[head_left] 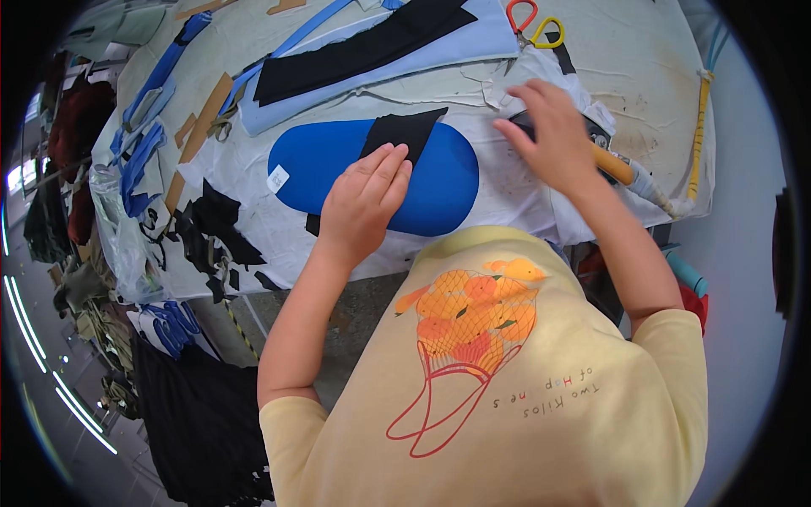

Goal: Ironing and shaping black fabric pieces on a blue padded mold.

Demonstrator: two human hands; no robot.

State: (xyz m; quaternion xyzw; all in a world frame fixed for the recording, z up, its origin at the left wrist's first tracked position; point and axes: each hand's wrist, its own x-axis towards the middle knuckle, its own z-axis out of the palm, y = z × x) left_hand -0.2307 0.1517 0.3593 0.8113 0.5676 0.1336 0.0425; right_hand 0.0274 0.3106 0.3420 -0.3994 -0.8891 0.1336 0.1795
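Note:
My left hand (369, 196) lies flat, fingers straight and together, on a black fabric strip (406, 131). The strip runs across a blue oval pad (317, 160) with rounded ends; a small white tag sits at its left end. To the right, my right hand (553, 139) is spread open with nothing visible in it. Below and behind it is a dark tool with an orange-brown handle (614, 164), which looks like an iron, partly hidden by the hand and wrist. I cannot tell whether the hand touches it.
Scissors (541, 35) with red and yellow handles lie at the far right. Black fabric (355, 52) rests over light blue fabric (253, 110) at the back. Black scraps (221, 221) and blue straps (145, 160) lie left. A yellow-wrapped cord (699, 139) hangs right.

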